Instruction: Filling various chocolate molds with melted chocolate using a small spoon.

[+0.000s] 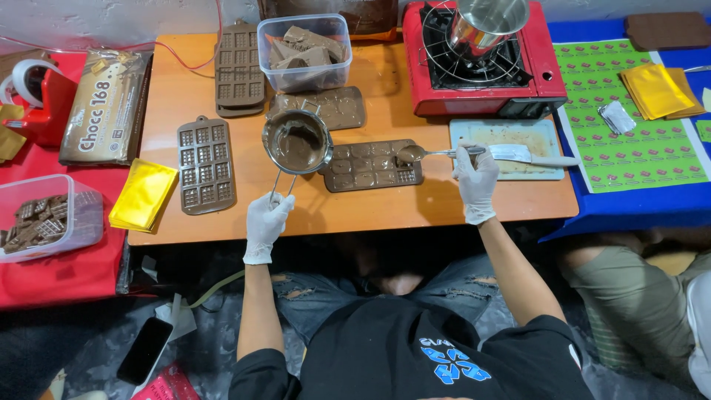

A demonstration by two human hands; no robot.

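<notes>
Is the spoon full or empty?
Full. The spoon in the right hand carries a brown chocolate heap in its bowl, over the mold.

bare table edge (459, 211) free, stove (481, 67) (red) blocking behind

On the table (385, 207), a small pot (298, 141) sits near the middle, its handle held by the left hand (266, 222) toward the front edge. Just right of the pot lies a mould (372, 164), and over its right end is a spoon (415, 153) held by the right hand (476, 181). Left of the pot lies another mould (205, 164). Behind the pot stands a tub (305, 52) (chunks inside). A stove (481, 63) fills the back right corner, with a tray (507, 148) before it.
</notes>
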